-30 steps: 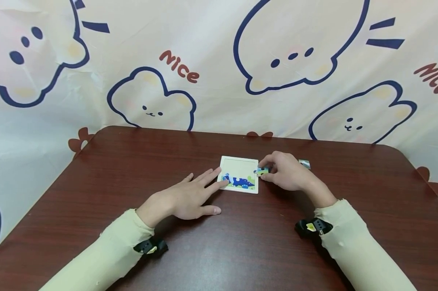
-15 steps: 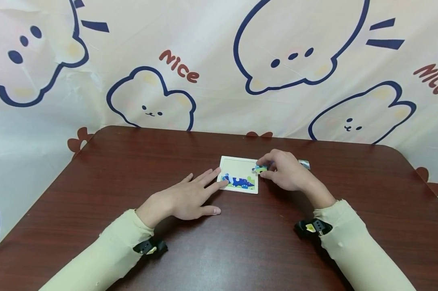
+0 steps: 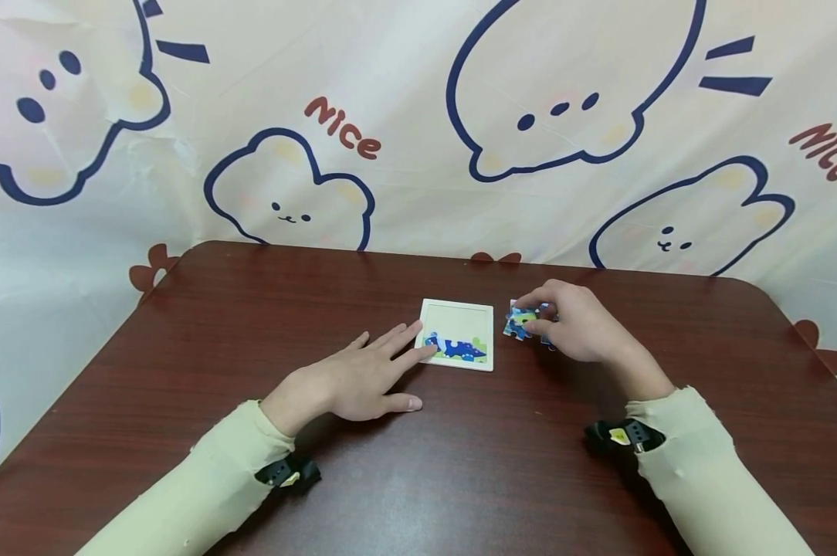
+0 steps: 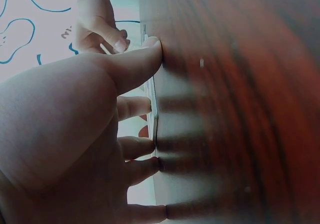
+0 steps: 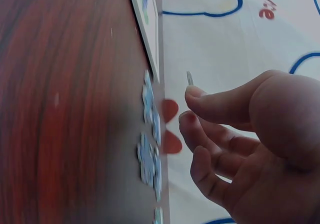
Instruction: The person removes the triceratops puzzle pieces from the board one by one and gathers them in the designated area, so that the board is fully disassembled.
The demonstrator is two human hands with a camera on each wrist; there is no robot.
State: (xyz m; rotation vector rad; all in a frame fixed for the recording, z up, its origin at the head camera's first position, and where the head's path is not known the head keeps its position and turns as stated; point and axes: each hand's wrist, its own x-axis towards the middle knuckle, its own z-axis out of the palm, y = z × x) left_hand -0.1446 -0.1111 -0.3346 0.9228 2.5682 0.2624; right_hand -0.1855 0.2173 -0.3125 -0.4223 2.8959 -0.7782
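Pinched in the right hand's grip [image 3: 574, 330] is a small blue-green puzzle piece [image 3: 521, 320], beside the white square puzzle board [image 3: 458, 315]; the left hand [image 3: 354, 380] lies flat with straight fingers, fingertips touching the board's left edge.

The puzzle tray [image 3: 458, 313] is set mid-surface [image 3: 460, 463]; loose puzzle pieces [image 3: 519, 324] are placed just right of it.

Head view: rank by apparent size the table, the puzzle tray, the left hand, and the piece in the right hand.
1. Table, by far the largest.
2. Left hand and puzzle tray: close. The hand looks larger, but it is nearer the camera, so unsure.
3. Puzzle piece pinched by the right hand, smallest and partly hidden by fingers.
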